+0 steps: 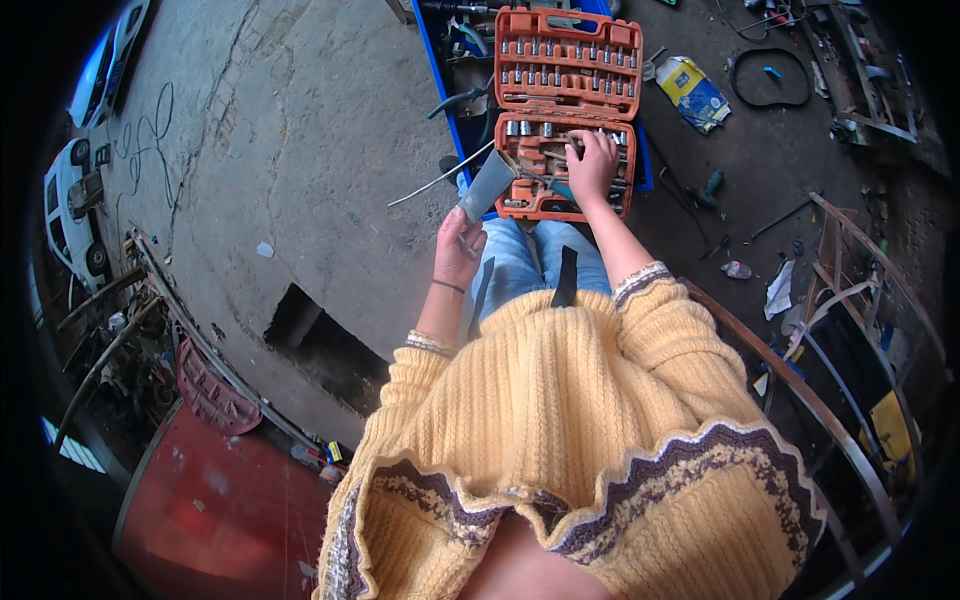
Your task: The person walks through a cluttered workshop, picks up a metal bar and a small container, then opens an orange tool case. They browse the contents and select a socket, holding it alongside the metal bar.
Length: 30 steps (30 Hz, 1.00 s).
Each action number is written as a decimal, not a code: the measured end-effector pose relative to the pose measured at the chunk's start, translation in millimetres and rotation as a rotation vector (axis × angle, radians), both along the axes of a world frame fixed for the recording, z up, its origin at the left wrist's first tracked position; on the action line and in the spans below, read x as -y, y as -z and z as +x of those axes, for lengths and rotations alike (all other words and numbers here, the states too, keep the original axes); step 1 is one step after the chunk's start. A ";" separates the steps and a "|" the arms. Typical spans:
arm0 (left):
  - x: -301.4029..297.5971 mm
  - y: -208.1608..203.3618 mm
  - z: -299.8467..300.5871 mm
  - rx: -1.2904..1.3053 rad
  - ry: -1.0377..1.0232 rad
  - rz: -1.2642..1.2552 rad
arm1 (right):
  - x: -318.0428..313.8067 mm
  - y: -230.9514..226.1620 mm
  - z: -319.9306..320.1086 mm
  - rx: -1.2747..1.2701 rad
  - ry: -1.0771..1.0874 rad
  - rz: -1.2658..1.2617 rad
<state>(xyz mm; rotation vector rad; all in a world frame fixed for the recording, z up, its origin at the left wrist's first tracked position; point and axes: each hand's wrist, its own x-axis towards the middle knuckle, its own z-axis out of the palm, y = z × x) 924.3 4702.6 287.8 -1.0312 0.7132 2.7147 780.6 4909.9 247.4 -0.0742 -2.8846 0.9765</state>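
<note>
My left hand [458,250] is closed around the lower end of a flat grey rectangular tool [490,186]. A pale tan edge shows at its upper end, beside the left side of an orange socket set case [604,212]. The case lies open, with rows of silver sockets [548,76] in its lid and larger sockets [520,128] in the near half. Over that near half, my right hand [594,165] has its fingers bent and drawn together at the case's slots. What they grip, if anything, is too small to make out.
Under the case is a blue tray [434,62] holding pliers [460,100]. A thin pale rod [440,175] juts out leftward. On the right lie a yellow-and-blue bag [693,95], a black belt loop [770,78] and scrap metal. A dark floor pit [325,350] is at lower left, near a red panel [220,500].
</note>
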 end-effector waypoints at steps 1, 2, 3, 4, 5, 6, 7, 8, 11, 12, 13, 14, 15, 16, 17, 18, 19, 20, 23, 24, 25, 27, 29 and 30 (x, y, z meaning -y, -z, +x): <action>-0.1 0.3 0.3 -0.015 0.003 0.002 | -1.5 -0.4 -0.1 0.015 0.034 -0.070; -0.1 0.5 0.7 -0.007 -0.001 0.003 | -3.3 -1.0 -0.9 0.050 0.069 -0.134; -0.1 0.6 1.2 -0.012 -0.002 0.006 | -4.2 -1.5 -1.7 0.122 0.119 -0.190; -0.1 0.6 1.6 -0.027 0.002 0.010 | -6.2 -2.3 -3.3 0.098 0.140 -0.242; -0.3 0.3 2.0 -0.005 -0.010 0.009 | -6.7 -2.9 -5.7 0.092 0.170 -0.286; -0.6 0.0 2.2 0.007 -0.017 0.008 | -7.7 -3.6 -9.0 0.102 0.210 -0.329; -1.2 -0.7 2.4 0.019 -0.023 0.008 | -8.3 -4.5 -12.9 0.101 0.234 -0.372; -1.9 -1.4 2.4 0.019 -0.027 0.008 | -8.4 -5.6 -15.0 0.108 0.233 -0.387; -3.7 -3.4 1.4 0.023 -0.034 0.005 | -7.2 -9.1 -21.5 0.104 0.271 -0.380; -3.9 -4.0 1.3 0.027 -0.034 0.002 | -6.9 -10.3 -22.7 0.127 0.266 -0.351; -3.9 -4.5 1.4 0.023 -0.037 0.003 | -6.0 -11.2 -23.6 0.158 0.259 -0.322; -3.6 -4.9 1.6 0.029 -0.039 -0.001 | -4.9 -11.8 -24.1 0.192 0.260 -0.291; -3.3 -5.2 2.1 0.030 -0.043 0.000 | -4.4 -12.2 -24.2 0.209 0.229 -0.262; -2.8 -5.4 2.7 0.030 -0.050 0.005 | -4.0 -12.2 -24.5 0.230 0.208 -0.229; -2.5 -5.4 3.3 0.036 -0.046 -0.010 | -4.0 -12.0 -24.9 0.246 0.186 -0.189; -2.3 -5.3 3.8 0.042 -0.046 -0.022 | -4.4 -11.6 -25.4 0.235 0.167 -0.178; -2.0 -5.1 4.2 0.047 -0.046 -0.033 | -5.0 -11.1 -26.4 0.218 0.146 -0.160; -1.8 -5.1 4.4 0.043 -0.047 -0.032 | -6.2 -10.7 -27.6 0.211 0.128 -0.131; -2.0 -5.5 5.0 0.037 -0.048 -0.033 | -10.7 -11.0 -31.0 0.219 0.062 -0.068; -2.3 -5.7 5.1 0.041 -0.047 -0.036 | -11.5 -11.6 -32.0 0.203 0.034 -0.074; -2.9 -6.0 5.2 0.046 -0.047 -0.040 | -12.5 -12.5 -32.9 0.207 0.018 -0.061; -3.8 -6.0 4.7 0.052 -0.044 -0.037 | -13.1 -14.9 -34.1 0.208 -0.018 -0.051; -4.4 -5.5 4.2 0.049 -0.041 -0.033 | -13.2 -17.6 -34.6 0.190 -0.057 -0.046; -4.4 -5.1 4.0 0.042 -0.039 -0.030 | -13.5 -19.0 -34.4 0.208 -0.056 -0.042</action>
